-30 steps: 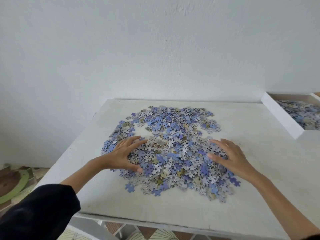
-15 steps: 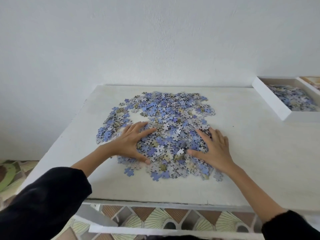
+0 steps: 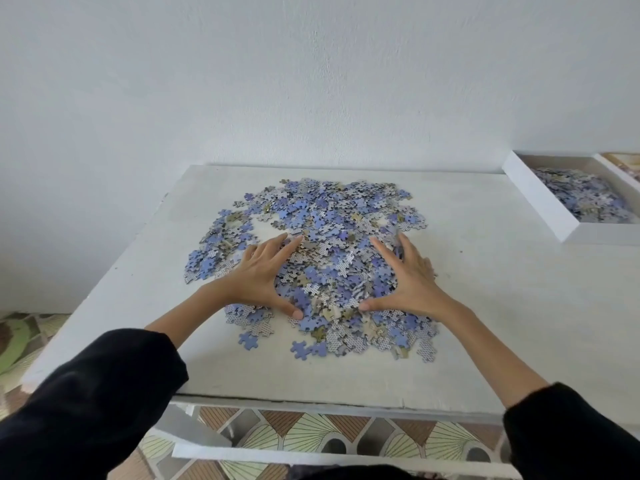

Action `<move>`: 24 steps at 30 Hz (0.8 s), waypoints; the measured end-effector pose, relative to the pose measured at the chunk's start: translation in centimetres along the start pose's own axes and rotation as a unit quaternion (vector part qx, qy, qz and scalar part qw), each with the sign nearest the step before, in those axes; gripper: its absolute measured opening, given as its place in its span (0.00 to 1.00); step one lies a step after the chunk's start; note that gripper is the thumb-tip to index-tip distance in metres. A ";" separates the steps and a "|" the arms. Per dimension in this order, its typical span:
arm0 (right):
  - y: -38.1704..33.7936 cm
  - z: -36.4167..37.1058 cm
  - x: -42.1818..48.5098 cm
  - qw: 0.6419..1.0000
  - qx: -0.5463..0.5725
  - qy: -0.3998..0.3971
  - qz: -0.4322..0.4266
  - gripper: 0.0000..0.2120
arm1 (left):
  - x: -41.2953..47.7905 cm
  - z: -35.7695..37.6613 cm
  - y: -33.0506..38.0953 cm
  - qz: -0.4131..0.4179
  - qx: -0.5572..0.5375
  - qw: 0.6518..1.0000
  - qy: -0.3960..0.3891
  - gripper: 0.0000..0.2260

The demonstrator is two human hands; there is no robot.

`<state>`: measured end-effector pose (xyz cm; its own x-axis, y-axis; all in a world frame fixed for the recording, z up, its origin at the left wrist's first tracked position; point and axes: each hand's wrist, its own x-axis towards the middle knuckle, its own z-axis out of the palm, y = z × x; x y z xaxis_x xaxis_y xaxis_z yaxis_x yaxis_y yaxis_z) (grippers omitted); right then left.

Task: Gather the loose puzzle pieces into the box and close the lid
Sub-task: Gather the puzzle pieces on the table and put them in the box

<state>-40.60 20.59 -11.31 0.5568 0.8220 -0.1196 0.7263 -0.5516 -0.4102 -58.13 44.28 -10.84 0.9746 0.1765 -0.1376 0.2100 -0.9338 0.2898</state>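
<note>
A wide heap of blue, grey and tan puzzle pieces (image 3: 322, 223) lies on the white table (image 3: 502, 323). My left hand (image 3: 263, 275) presses flat on the heap's left side, fingers spread and thumb reaching inward. My right hand (image 3: 408, 278) mirrors it on the right side, fingers straight, thumb pointing toward the left thumb. Between the two hands a mound of pieces is hemmed in. At the far right stands the open white box (image 3: 540, 199), holding more pieces. A strip of the lid (image 3: 623, 166) shows behind it at the frame edge.
A few stray pieces (image 3: 248, 340) lie near the table's front edge. A white wall rises right behind the table. Patterned floor tiles (image 3: 311, 434) show below the front edge. Bare tabletop stretches between the heap and the box.
Both hands have slid inward across the heap, closing the gap between them and bunching pieces into a mound. The camera view has tilted down and shifted slightly.
</note>
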 end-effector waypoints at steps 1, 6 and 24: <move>-0.3 -0.1 0.6 1.000 -0.014 -0.008 -0.009 0.55 | 0.3 -0.1 0.1 -0.002 0.002 1.000 0.005 0.60; -1.4 -0.4 2.7 0.995 -0.064 -0.052 -0.048 0.52 | 1.0 -0.2 0.1 0.007 0.010 0.998 0.062 0.59; -3.0 0.9 2.8 0.986 0.024 0.059 -0.157 0.26 | 1.0 -0.2 0.5 0.060 -0.059 0.989 0.120 0.43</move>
<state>-41.58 24.73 -11.26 0.3531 0.9273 0.1239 0.8520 -0.2640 -0.4522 -57.07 44.00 -10.67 0.9803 0.1489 0.1295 0.0856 -0.9121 0.4010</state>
